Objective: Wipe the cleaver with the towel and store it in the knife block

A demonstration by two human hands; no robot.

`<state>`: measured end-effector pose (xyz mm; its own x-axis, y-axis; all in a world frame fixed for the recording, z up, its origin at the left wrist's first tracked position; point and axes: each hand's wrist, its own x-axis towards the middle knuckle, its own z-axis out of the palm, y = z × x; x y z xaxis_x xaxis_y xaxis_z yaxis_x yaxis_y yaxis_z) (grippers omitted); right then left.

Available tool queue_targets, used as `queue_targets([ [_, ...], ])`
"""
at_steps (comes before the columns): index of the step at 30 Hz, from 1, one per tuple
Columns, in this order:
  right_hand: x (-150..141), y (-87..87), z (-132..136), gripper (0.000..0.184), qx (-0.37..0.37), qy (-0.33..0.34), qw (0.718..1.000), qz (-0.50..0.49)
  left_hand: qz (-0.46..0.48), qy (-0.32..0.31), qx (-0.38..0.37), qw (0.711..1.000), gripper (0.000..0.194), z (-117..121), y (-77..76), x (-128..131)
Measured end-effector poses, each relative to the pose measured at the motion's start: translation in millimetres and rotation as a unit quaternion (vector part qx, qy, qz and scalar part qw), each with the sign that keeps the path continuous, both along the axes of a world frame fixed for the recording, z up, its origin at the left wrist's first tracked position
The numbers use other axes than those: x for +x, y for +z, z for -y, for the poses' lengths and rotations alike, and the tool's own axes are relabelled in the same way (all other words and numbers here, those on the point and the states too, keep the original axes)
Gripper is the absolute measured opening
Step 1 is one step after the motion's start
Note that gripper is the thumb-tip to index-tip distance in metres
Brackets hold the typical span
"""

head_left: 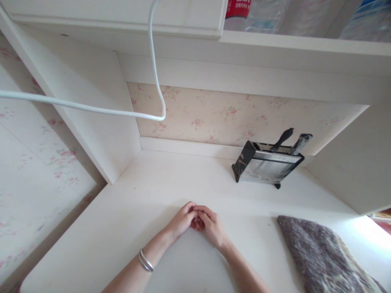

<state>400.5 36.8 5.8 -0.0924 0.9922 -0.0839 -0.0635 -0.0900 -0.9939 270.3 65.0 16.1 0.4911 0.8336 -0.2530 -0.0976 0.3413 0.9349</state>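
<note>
My left hand (182,221) rests on the white tabletop (100,248), its fingers curled in against the other hand. Meeting it at the fingertips, my right hand (214,228) is closed too, with its fingers lying over the left ones. No object shows in either hand, though the inner fingers are partly hidden. Two silver bangles (146,260) circle my left wrist. Behind the hands, to the right, a knife block (262,165) with two dark handles stands near the back wall. A folded grey-brown fuzzy cloth (320,252) lies on the right side.
A white cable (91,109) hangs across the upper left. Overhead, a white shelf (305,49) holds a red-labelled bottle (238,10) and clear plastic packaging (265,16). White side panels flank the tabletop, with flowered wallpaper (207,114) behind.
</note>
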Motion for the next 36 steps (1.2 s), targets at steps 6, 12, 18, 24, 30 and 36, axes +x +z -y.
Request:
queue_targets([
  [6,1.0,-3.0,-0.1,0.033,0.007,0.006,1.0,0.003,0.002,-0.003,0.002,1.0,0.009,0.2,-1.5,-0.2],
  [12,1.2,-5.6,-0.1,0.034,0.009,0.007,1.0,-0.006,0.005,-0.005,0.002,1.0,0.011,-0.3,-2.0,-0.4],
  [18,1.3,-3.7,-0.4,0.032,0.013,0.006,1.0,-0.002,0.003,-0.002,0.002,1.0,0.01,0.3,-1.2,-0.1],
  [24,1.4,-4.9,-0.1,0.032,0.015,0.006,1.0,0.001,0.003,-0.002,0.001,1.0,0.009,0.2,0.3,-0.1],
  [30,0.7,-3.7,-0.6,0.033,0.016,0.006,1.0,-0.003,0.004,-0.003,0.001,1.0,0.01,0.4,1.0,0.2],
  [36,1.0,-4.8,0.9,0.032,0.023,0.008,0.999,0.022,0.004,0.001,0.001,1.0,0.009,0.3,-0.2,0.2],
])
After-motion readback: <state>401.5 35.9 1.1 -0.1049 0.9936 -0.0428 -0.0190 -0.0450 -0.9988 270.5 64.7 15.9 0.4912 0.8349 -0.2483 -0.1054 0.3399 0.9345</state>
